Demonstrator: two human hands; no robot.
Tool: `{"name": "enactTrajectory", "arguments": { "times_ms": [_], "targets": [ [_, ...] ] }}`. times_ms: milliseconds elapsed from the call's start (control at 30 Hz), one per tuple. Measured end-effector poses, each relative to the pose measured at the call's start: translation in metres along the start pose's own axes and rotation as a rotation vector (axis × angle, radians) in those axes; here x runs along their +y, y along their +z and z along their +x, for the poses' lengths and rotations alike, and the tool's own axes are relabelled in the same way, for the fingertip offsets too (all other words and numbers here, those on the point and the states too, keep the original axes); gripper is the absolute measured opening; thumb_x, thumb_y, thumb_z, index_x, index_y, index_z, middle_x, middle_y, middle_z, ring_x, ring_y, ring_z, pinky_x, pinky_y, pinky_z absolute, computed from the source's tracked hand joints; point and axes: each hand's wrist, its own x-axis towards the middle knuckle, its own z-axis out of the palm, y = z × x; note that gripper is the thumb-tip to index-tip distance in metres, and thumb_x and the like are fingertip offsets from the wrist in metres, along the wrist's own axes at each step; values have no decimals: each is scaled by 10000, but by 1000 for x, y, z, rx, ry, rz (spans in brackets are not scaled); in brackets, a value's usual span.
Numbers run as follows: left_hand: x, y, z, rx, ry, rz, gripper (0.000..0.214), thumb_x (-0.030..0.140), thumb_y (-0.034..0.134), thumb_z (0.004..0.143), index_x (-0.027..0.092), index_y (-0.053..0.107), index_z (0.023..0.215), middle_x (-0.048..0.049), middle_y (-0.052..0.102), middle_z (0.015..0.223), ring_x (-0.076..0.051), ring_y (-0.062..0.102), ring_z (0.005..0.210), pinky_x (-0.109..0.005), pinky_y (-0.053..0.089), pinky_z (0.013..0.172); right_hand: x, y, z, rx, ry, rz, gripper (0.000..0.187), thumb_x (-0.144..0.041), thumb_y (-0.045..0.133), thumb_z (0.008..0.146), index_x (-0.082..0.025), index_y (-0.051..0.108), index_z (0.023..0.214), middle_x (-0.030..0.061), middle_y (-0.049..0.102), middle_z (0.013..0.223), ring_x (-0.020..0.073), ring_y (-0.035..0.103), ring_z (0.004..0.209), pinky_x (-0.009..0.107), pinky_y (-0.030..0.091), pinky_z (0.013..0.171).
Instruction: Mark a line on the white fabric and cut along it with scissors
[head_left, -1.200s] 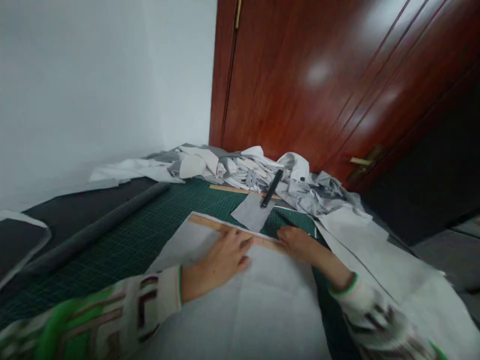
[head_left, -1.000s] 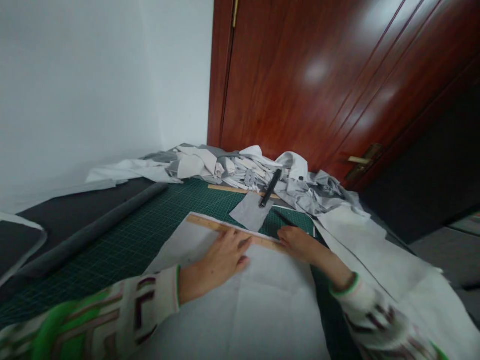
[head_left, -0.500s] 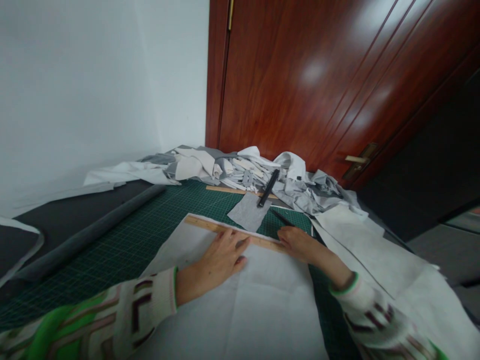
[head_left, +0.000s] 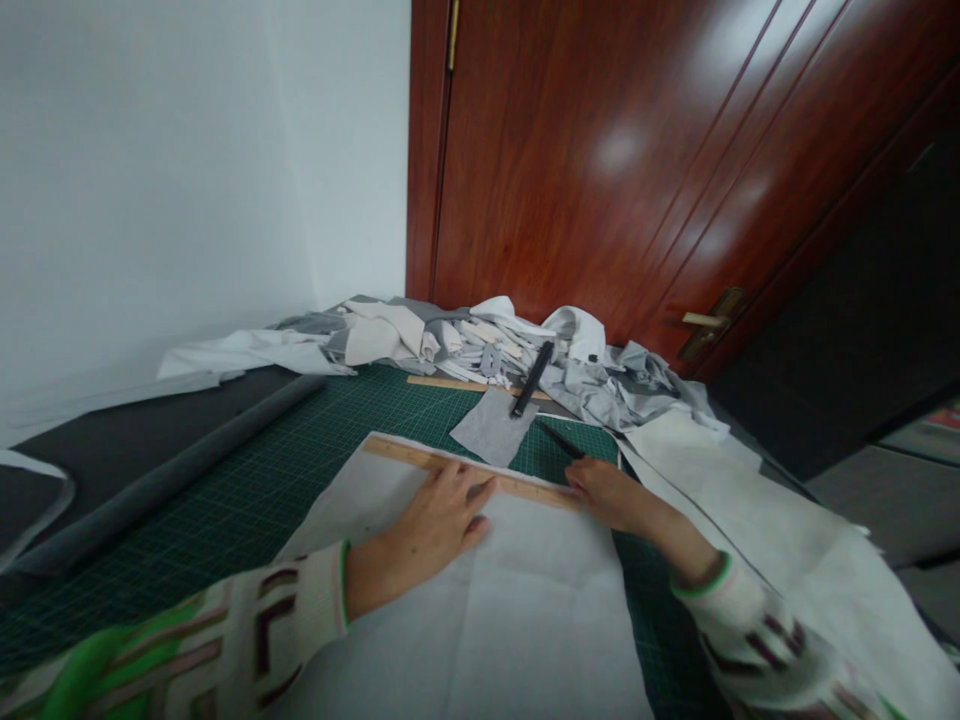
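A large sheet of white cloth [head_left: 525, 600] lies in front of me, with a wooden ruler [head_left: 525, 490] along its far edge. My left hand [head_left: 442, 515] rests flat on the ruler and the cloth, fingers spread, pressing them down. At the ruler's right end, my right hand [head_left: 604, 490] is closed on a slim black pen-like tool [head_left: 561, 440] whose shaft points up and left. Its working end is too small or hidden to make out. Just beyond the ruler lies a small grey cloth piece [head_left: 491, 428] with a black bar-shaped tool [head_left: 532, 380] across its edge.
Under the cloth is a green gridded cutting mat [head_left: 397, 400]. A second wooden ruler [head_left: 442, 382] lies behind. Heaped fabric scraps [head_left: 480, 340] line the back near a brown door [head_left: 562, 150]. A dark grey roll [head_left: 172, 470] lies left; pale fabric sheets [head_left: 787, 540] lie right.
My right hand, with the black tool, has slid a little to the right along the ruler's end. The left hand stays pressed in place, and the whole view has shifted slightly.
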Motion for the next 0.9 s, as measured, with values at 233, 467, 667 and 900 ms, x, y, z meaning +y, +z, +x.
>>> {"name": "enactTrajectory", "arguments": {
  "times_ms": [233, 467, 667, 900],
  "targets": [
    [1, -2, -1, -11, 4, 7, 481, 363, 563, 986, 168, 511, 1422, -131, 604, 1303, -331, 503, 1179, -486, 415, 1012, 1, 2, -1, 17, -5, 12, 242, -67, 436, 940, -103, 676, 932, 160, 722, 1016, 263, 664, 1028, 323, 474, 882],
    [0, -6, -2, 0, -7, -58, 473, 305, 599, 962, 174, 514, 1408, -136, 594, 1271, -324, 493, 1176, -469, 439, 988, -1, 5, -4, 62, 4, 37, 266, -33, 413, 939, -104, 668, 910, 162, 725, 996, 254, 672, 1024, 334, 466, 924],
    [-3, -4, -3, 40, -1, -72, 478, 298, 627, 943, 212, 516, 1399, -126, 588, 1254, -314, 506, 1185, -466, 432, 996, -4, 10, -10, 130, 43, 58, 261, -43, 403, 955, -108, 654, 928, 165, 712, 1002, 249, 669, 1014, 330, 474, 901],
    [-13, -2, 4, 33, 33, -42, 378, 122, 503, 964, 190, 569, 1329, -120, 629, 1150, -274, 548, 1084, -415, 451, 942, -11, 10, -14, 189, 58, 85, 286, -1, 388, 939, -104, 653, 903, 147, 703, 967, 227, 680, 968, 305, 478, 862]
  ]
}}
